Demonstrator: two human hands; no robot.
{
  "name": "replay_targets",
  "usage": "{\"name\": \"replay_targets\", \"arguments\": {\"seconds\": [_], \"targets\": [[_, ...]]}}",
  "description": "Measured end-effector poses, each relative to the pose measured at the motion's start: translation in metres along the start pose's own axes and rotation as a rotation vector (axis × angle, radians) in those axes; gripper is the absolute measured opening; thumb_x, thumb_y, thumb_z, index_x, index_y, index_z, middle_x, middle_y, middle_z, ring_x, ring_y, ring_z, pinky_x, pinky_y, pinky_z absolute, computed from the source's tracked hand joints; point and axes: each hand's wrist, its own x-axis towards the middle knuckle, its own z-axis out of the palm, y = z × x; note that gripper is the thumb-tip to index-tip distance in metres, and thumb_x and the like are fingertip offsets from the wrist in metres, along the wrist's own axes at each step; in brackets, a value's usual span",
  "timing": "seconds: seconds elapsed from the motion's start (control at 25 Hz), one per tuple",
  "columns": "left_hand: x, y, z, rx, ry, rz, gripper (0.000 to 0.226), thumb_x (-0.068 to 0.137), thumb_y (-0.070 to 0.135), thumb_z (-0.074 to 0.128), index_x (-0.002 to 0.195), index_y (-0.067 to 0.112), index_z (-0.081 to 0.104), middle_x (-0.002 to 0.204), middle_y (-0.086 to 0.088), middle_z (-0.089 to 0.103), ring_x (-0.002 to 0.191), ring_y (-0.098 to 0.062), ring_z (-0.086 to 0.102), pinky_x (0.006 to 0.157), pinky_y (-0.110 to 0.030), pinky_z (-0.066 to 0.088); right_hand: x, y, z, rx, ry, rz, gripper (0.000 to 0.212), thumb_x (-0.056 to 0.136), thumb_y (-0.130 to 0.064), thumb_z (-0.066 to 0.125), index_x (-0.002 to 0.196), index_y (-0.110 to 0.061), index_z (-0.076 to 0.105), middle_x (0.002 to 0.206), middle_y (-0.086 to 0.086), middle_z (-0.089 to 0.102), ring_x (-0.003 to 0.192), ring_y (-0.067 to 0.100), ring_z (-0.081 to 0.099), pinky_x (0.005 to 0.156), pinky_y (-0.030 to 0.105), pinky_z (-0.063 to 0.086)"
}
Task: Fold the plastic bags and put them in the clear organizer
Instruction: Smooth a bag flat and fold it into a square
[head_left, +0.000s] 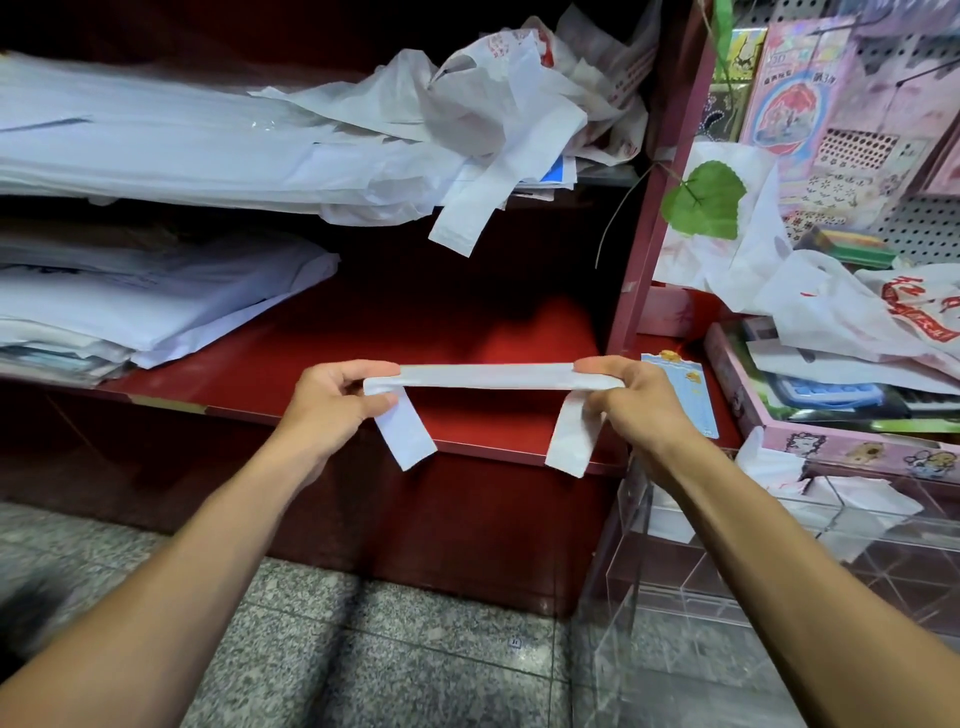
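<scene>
Folded plastic bag taut between both hands, left and right pinching its ends, above the red shelf edge.

Both hands pinch a folded bag (ends dangling).

white bag, red shelf

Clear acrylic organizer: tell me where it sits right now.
In the head view the clear acrylic organizer stands at lower right, beneath the pink printed box and just right of the red wooden shelf, below the right hand.
</scene>
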Motion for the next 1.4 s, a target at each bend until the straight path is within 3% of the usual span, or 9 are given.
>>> {"name": "replay_targets", "arguments": {"seconds": [0.12,0.32,0.6,0.76,0.88,1.0,1.16,1.28,1.4], "targets": [[0.001,-0.001,-0.005,0.044,0.069,0.050,0.021,0.084,0.007,0.074,0.082,0.028,0.079,0.099,0.002,0.072,0.095,-0.013,0.066,0.086,-0.027,0.050,0.002,0.003,-0.002,-0.024,0.059,-0.042,0.031,0.086,0.002,0.055,0.081,-0.024,0.072,0.076,-0.004,0.068,0.069,0.010,0.057,0.063,0.022,0.044],[-0.006,0.011,-0.007,-0.134,0.085,-0.002,0.008,0.087,0.015,0.071,0.093,0.018,0.076,0.100,-0.003,0.076,0.092,-0.019,0.072,0.080,-0.031,0.054,0.008,-0.004,-0.007,0.118,0.100,-0.012,0.022,0.092,-0.012,0.056,0.076,-0.016,0.070,0.065,-0.008,0.067,0.062,0.008,0.059,0.058,0.023,0.045],[-0.007,0.001,0.009,-0.028,0.186,-0.191,0.036,0.090,0.033,0.070,0.081,-0.002,0.068,0.080,-0.009,0.074,0.070,-0.023,0.067,0.066,-0.034,0.051,0.042,-0.007,0.013,-0.124,0.208,-0.093,0.013,0.097,-0.014,0.052,0.107,-0.015,0.061,0.082,-0.003,0.060,0.079,0.015,0.056,0.074,0.029,0.046],[-0.005,-0.006,0.014,0.064,0.429,-0.243,0.055,0.089,0.044,0.067,0.054,0.016,0.035,0.052,0.001,0.035,0.050,-0.019,0.033,0.049,-0.024,0.026,0.040,-0.002,0.030,-0.424,0.286,-0.162,0.030,0.098,-0.029,0.052,0.125,-0.015,0.052,0.109,0.002,0.060,0.105,0.025,0.056,0.096,0.040,0.043],[-0.004,-0.008,0.024,0.093,0.525,-0.356,0.046,0.096,0.044,0.055,0.063,0.011,0.054,0.067,-0.010,0.058,0.062,-0.028,0.053,0.060,-0.030,0.038,0.015,0.004,0.045,-0.667,0.212,-0.459,0.021,0.097,-0.027,0.049,0.114,-0.018,0.058,0.116,0.005,0.057,0.105,0.030,0.056,0.092,0.045,0.044],[-0.012,-0.001,0.038,-0.021,0.342,-0.496,0.022,0.090,0.025,0.055,0.084,0.005,0.063,0.067,-0.012,0.064,0.050,-0.023,0.055,0.046,-0.019,0.035,-0.015,0.008,0.057,-0.758,-0.100,-0.638,0.023,0.093,-0.032,0.050,0.111,-0.020,0.057,0.109,-0.001,0.060,0.093,0.023,0.059,0.081,0.038,0.047],[-0.033,0.018,0.051,-0.002,-0.042,-0.630,0.013,0.089,0.020,0.053,0.088,0.009,0.060,0.050,-0.006,0.062,0.034,-0.011,0.044,0.038,-0.011,0.023,-0.030,0.012,0.058,-0.928,-0.447,-0.589,0.057,0.079,-0.037,0.053,0.133,-0.024,0.044,0.128,-0.002,0.055,0.111,0.022,0.053,0.093,0.038,0.040],[-0.038,0.020,0.061,-0.023,-0.142,-0.718,0.022,0.094,0.024,0.045,0.094,0.007,0.058,0.061,-0.010,0.069,0.035,-0.012,0.049,0.036,-0.012,0.025,-0.032,0.020,0.043,-1.066,-0.488,-0.602,0.080,0.079,-0.036,0.065,0.149,-0.025,0.028,0.154,-0.002,0.032,0.136,0.020,0.034,0.106,0.038,0.032],[-0.041,0.020,0.068,-0.080,-0.191,-0.740,0.036,0.097,0.024,0.035,0.087,0.001,0.061,0.062,-0.013,0.070,0.035,-0.014,0.049,0.037,-0.012,0.025,-0.034,0.029,0.029,-1.171,-0.419,-0.650,0.088,0.080,-0.045,0.068,0.152,-0.025,0.020,0.158,-0.002,0.022,0.138,0.019,0.029,0.109,0.038,0.032]]}}
